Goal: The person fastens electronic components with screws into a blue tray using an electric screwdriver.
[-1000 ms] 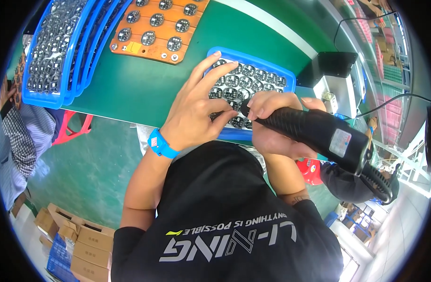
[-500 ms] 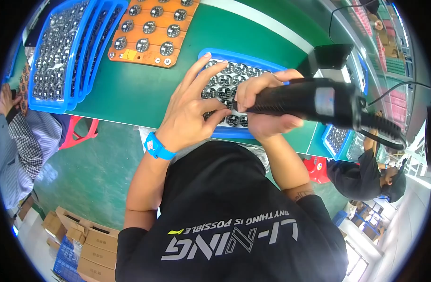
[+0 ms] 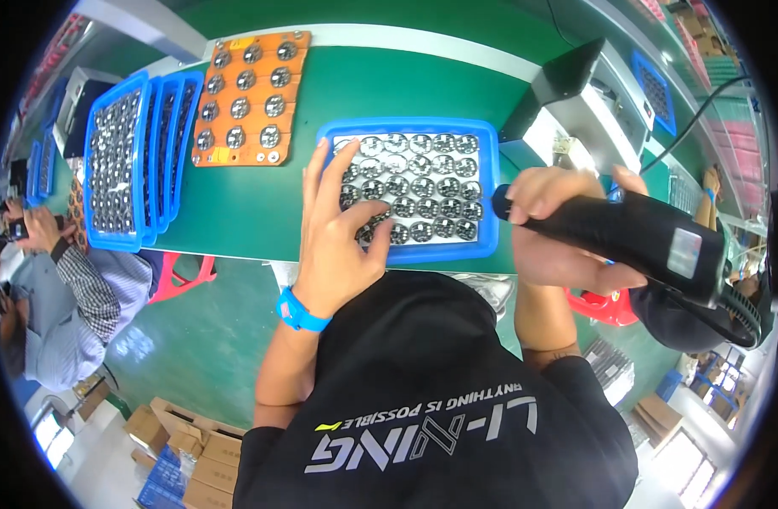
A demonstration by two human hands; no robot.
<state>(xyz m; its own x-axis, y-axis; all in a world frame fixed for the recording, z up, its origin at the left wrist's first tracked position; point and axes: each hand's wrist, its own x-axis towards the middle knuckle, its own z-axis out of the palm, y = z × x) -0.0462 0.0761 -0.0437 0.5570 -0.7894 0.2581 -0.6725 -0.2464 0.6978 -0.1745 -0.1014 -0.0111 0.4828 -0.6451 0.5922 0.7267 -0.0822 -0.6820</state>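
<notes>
My left hand, with a blue band at the wrist, reaches over the near left corner of a shallow blue tray. Its thumb and forefinger close around a small round black-and-silver part there, while the other fingers stretch along the tray's left side. Rows of similar round parts lie on a white insert. To the right of the tray, my right hand grips a thick black corded tool, which looks like an electric screwdriver. Its dark nose points left toward the tray's right rim, and a ribbed cable leaves its back end.
An orange board carrying round parts lies at the back left. Several filled blue trays lean together further left. Behind my right hand stands a black-and-white box-shaped device. Another person's hands work at the far left.
My right hand has drawn the black tool away from the parts, to the right of the tray. My left hand stays at the tray's near left corner. The view has shifted.
</notes>
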